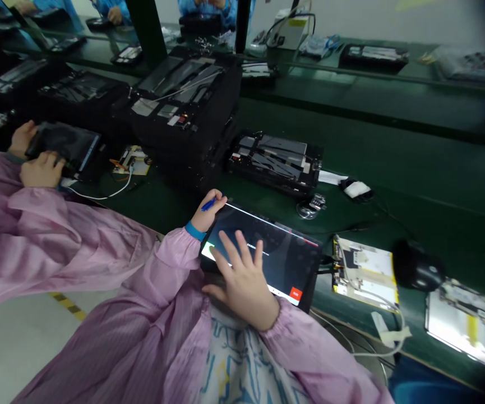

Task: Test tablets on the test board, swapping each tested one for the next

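A black tablet (284,255) lies tilted at the near edge of the green bench, its dark screen lit with a red button at the lower right corner. My left hand (207,213) grips the tablet's upper left corner and also pinches a blue pen (208,203). My right hand (244,280) rests on the screen with its fingers spread out flat, holding nothing. Both my sleeves are pink.
A circuit board (364,272) with cables lies right of the tablet, beside a black round object (416,268) and a lit panel (465,322). Stacked black trays of opened tablets (187,106) stand behind. A co-worker's hands (36,160) hold another tablet (68,145) at left.
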`<state>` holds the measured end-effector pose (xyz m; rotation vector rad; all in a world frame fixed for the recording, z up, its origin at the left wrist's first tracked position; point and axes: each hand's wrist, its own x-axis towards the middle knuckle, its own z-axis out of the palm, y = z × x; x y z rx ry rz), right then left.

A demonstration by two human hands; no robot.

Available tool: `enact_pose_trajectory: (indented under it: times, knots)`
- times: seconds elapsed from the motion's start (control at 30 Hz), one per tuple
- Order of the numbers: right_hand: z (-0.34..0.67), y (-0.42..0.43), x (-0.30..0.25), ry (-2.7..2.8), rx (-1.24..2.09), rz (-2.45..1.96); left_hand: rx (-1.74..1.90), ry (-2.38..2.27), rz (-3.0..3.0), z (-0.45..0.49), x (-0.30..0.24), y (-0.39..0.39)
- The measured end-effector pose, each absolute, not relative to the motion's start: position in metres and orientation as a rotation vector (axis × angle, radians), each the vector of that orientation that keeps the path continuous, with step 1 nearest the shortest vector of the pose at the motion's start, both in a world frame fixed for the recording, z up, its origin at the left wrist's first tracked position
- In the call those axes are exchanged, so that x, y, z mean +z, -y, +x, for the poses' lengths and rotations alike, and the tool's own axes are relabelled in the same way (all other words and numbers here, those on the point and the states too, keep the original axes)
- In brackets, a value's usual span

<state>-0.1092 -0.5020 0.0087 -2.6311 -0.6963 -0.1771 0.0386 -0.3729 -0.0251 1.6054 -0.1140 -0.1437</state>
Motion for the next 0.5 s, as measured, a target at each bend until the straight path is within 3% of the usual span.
enact_pose_trajectory:
  times: [0.27, 0.5]
  knots:
    - [-0.151, 0.58, -0.01, 0.477, -0.448, -2.785, -0.147, 0.118, 1.654, 0.04, -0.024, 0.373]
    - [-0.163, 0.585, -0.027, 0.46, -0.566, -2.839, -0.123, 0.134, 1.697, 0.039, -0.019, 0.375]
